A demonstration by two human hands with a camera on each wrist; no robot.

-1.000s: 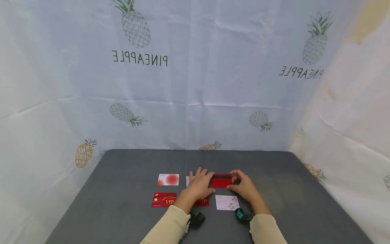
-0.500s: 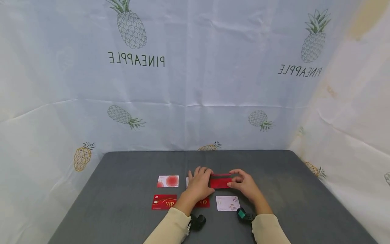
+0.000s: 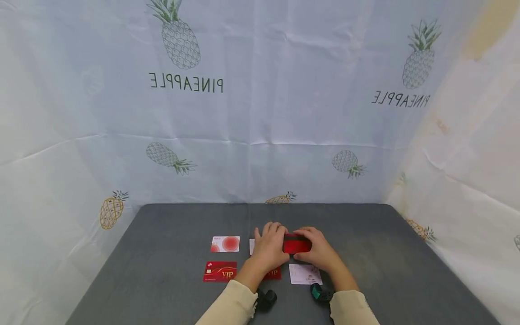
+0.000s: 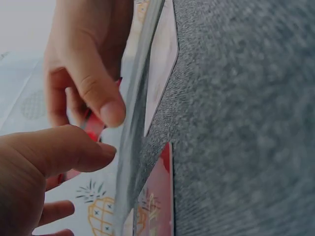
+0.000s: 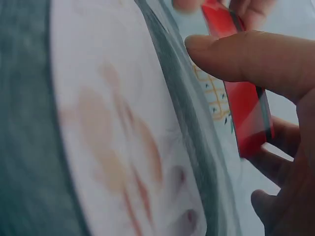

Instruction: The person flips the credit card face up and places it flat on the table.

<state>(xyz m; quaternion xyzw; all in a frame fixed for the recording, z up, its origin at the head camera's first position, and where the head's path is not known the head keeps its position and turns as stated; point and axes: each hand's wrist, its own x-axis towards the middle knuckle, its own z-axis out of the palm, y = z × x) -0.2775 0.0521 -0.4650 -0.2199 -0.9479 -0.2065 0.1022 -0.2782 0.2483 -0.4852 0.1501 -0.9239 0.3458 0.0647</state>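
Note:
A red card with a dark stripe point(image 3: 295, 244) is between my two hands, raised from the table in the right wrist view. My right hand point(image 3: 321, 253) grips it, thumb in front and fingers behind its right end. At its left end my left hand point(image 3: 266, 246) curls thumb and fingers round the edge; its thumb's contact is partly hidden. Under the left hand lie a pale card point(image 3: 252, 247) and a red VIP card point(image 3: 273, 274), both partly covered. Just below the right hand rests a pale floral card point(image 3: 304, 274).
To the left on the dark grey table point(image 3: 170, 243) lie a white card with a red circle point(image 3: 225, 244) and another red VIP card point(image 3: 220, 271). A pineapple-print curtain point(image 3: 260, 113) encloses the table's back and sides.
My right hand has moved left over the red striped card, closer to the left hand, and covers more of its right end. The left hand has stayed at the card's left edge.

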